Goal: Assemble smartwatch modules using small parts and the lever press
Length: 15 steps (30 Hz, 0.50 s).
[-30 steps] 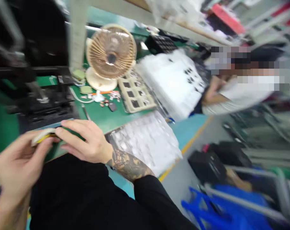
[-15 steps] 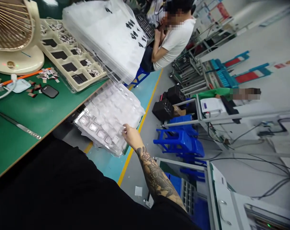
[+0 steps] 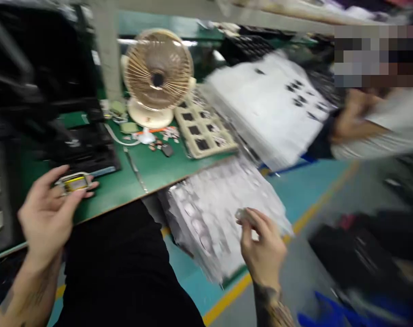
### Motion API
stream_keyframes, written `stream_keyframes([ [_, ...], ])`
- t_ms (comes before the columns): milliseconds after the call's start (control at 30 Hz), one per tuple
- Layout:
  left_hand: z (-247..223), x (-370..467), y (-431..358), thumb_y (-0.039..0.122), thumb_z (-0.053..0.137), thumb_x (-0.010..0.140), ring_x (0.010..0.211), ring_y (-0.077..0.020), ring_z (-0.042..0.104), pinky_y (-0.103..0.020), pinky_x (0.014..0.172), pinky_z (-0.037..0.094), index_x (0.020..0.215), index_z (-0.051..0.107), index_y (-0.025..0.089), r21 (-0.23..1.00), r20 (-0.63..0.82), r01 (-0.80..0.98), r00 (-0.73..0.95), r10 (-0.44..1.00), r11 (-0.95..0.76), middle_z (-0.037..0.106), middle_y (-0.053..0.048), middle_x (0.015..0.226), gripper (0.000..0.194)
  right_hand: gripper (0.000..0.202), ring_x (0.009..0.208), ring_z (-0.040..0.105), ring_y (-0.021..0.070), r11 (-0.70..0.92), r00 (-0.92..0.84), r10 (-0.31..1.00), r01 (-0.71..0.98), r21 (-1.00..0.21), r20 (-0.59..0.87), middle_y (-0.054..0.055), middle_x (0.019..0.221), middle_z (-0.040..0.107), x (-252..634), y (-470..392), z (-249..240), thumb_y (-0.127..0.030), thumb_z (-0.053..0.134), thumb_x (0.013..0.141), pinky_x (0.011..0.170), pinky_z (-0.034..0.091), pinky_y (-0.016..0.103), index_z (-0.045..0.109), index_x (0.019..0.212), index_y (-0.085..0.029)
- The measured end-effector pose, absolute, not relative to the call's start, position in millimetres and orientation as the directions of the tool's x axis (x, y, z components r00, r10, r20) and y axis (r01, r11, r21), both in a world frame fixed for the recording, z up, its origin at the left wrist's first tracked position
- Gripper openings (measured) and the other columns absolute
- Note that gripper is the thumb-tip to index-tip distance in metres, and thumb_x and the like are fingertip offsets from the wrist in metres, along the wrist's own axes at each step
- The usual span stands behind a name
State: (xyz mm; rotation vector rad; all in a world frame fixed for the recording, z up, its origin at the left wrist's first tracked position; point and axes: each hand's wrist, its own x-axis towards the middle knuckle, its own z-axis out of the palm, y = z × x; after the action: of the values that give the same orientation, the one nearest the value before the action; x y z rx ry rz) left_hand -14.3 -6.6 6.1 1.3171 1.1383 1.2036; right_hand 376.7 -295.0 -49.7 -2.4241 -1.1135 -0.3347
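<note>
1. Shows, against the frame just before, left hand (image 3: 47,215) and small case (image 3: 77,183) come into view, and right hand (image 3: 265,250) now with a small pale piece (image 3: 241,215).
2. Left grip: partly closed, thumb and fingers around small case, just above near edge of green bench (image 3: 116,195).
3. Right grip: nearly closed, thumb and fingertips pinching small pale piece over plastic-covered tray (image 3: 223,193); too blurred to identify further.
4. Risks: could drop small pale piece onto floor (image 3: 192,274) through a shallow pinch; could smear small case's open face through thumb contact.

gap: left hand (image 3: 48,215) to tweezers (image 3: 136,170) | obstacles: fan (image 3: 158,75), compartment tray (image 3: 213,152)
</note>
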Motion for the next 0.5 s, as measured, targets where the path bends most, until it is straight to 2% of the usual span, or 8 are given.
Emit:
stream_keyframes([
  [33, 3.6, -12.1, -6.5, 0.032, 0.097, 0.092, 0.098, -0.0283, 0.091, -0.034, 0.086, 0.077, 0.144, 0.072, 0.017, 0.998, 0.07, 0.004, 0.046, 0.996, -0.07, 0.09, -0.009, 0.113, 0.059, 0.025, 0.107, 0.08, 0.0254, -0.462, 0.591, 0.629, 0.807, -0.368, 0.505, 0.015, 0.129, 0.081, 373.9, -271.2, -42.5, -0.037, 0.07, 0.106, 0.092, 0.069, 0.042, 0.081, 0.12, -0.02],
  [67, 1.5, -10.0, -4.5, 0.033, 0.096, 0.093, 0.098, -0.0296, 0.091, -0.035, 0.084, 0.077, 0.141, 0.074, 0.016, 0.998, 0.052, -0.024, 0.041, 0.998, -0.051, 0.09, -0.012, 0.113, 0.056, 0.022, 0.108, 0.08, 0.0251, -0.344, 0.536, 0.634, 0.841, -0.418, 0.557, 0.013, 0.13, 0.08, 366.6, -244.3, -35.3, -0.034, 0.076, 0.104, 0.091, 0.07, 0.042, 0.083, 0.122, -0.022],
  [133, -0.8, -8.4, 0.8, 0.036, 0.095, 0.094, 0.098, -0.031, 0.091, -0.034, 0.081, 0.076, 0.139, 0.075, 0.014, 0.996, 0.007, -0.09, 0.077, 0.997, 0.0, 0.089, -0.014, 0.114, 0.054, 0.028, 0.11, 0.081, 0.0254, -0.076, 0.399, 0.7, 0.866, -0.494, 0.592, 0.011, 0.133, 0.08, 337.5, -186.4, -21.3, -0.025, 0.081, 0.101, 0.091, 0.071, 0.043, 0.083, 0.129, -0.027],
  [200, -1.6, -10.0, 3.3, 0.035, 0.093, 0.096, 0.1, -0.0305, 0.091, -0.032, 0.081, 0.075, 0.142, 0.074, 0.014, 0.987, -0.016, -0.158, 0.122, 0.992, 0.035, 0.089, -0.015, 0.117, 0.055, 0.039, 0.116, 0.081, 0.0274, 0.218, 0.223, 0.76, 0.797, -0.562, 0.611, 0.01, 0.134, 0.08, 294.7, -129.7, -9.5, -0.014, 0.08, 0.099, 0.096, 0.072, 0.047, 0.082, 0.134, -0.032],
  [267, -2.7, -12.3, 2.7, 0.033, 0.09, 0.098, 0.104, -0.0291, 0.09, -0.031, 0.086, 0.074, 0.148, 0.072, 0.015, 0.977, -0.027, -0.203, 0.173, 0.984, 0.063, 0.089, -0.016, 0.121, 0.056, 0.05, 0.12, 0.08, 0.0281, 0.423, 0.093, 0.774, 0.66, -0.621, 0.626, 0.01, 0.135, 0.081, 249.2, -80.1, -1.2, -0.008, 0.078, 0.099, 0.099, 0.072, 0.049, 0.078, 0.142, -0.033],
  [333, -4.5, -14.0, 1.6, 0.031, 0.088, 0.1, 0.108, -0.0281, 0.089, -0.032, 0.09, 0.073, 0.153, 0.071, 0.016, 0.969, -0.04, -0.23, 0.208, 0.977, 0.089, 0.088, -0.016, 0.125, 0.058, 0.053, 0.124, 0.078, 0.029, 0.531, -0.011, 0.789, 0.514, -0.674, 0.614, 0.01, 0.138, 0.08, 210.3, -41.1, 3.8, -0.006, 0.076, 0.1, 0.104, 0.071, 0.053, 0.075, 0.146, -0.033],
  [400, -6.3, -15.1, 1.2, 0.029, 0.087, 0.1, 0.112, -0.0282, 0.088, -0.033, 0.096, 0.073, 0.154, 0.072, 0.016, 0.961, -0.046, -0.256, 0.218, 0.975, 0.102, 0.087, -0.016, 0.13, 0.057, 0.051, 0.129, 0.076, 0.03, 0.568, -0.097, 0.803, 0.421, -0.707, 0.588, 0.009, 0.139, 0.08, 183.6, -14.9, 6.3, -0.007, 0.075, 0.101, 0.11, 0.068, 0.057, 0.075, 0.145, -0.033],
  [500, -6.7, -17.2, 1.5, 0.027, 0.085, 0.102, 0.12, -0.0287, 0.086, -0.034, 0.102, 0.071, 0.154, 0.072, 0.017, 0.954, -0.019, -0.289, 0.228, 0.973, 0.086, 0.083, -0.018, 0.141, 0.055, 0.047, 0.135, 0.073, 0.0301, 0.54, -0.161, 0.836, 0.403, -0.739, 0.524, 0.008, 0.142, 0.08, 167.4, 1.1, 5.0, -0.009, 0.072, 0.104, 0.119, 0.064, 0.06, 0.075, 0.145, -0.034],
])
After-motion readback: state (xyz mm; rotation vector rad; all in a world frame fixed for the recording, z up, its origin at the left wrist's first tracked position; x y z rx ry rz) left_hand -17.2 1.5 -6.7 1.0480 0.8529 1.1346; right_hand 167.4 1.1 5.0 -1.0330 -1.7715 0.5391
